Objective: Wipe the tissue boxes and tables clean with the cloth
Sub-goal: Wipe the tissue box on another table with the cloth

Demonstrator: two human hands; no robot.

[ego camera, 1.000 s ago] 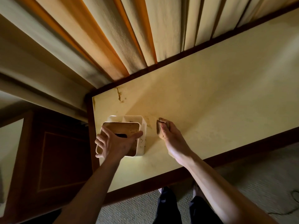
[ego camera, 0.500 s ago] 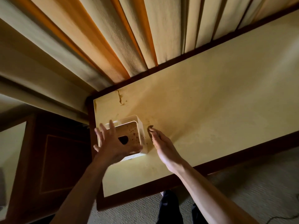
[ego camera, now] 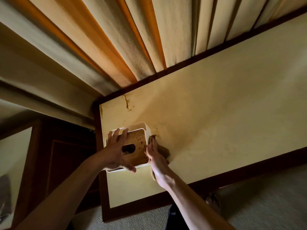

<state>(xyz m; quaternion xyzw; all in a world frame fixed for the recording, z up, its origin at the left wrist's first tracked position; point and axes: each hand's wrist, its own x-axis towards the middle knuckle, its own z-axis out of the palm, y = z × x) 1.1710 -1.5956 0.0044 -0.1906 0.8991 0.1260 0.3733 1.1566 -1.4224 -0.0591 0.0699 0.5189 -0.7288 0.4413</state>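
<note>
Two hands at the tissue box near the table's left edge: left hand grips its wooden top, right hand presses a brown cloth flat-fingered against its right side.

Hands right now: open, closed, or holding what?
Left hand: holds the tissue box, fingers and thumb spread across it.
Right hand: open, presses the cloth against the box's side.
</note>
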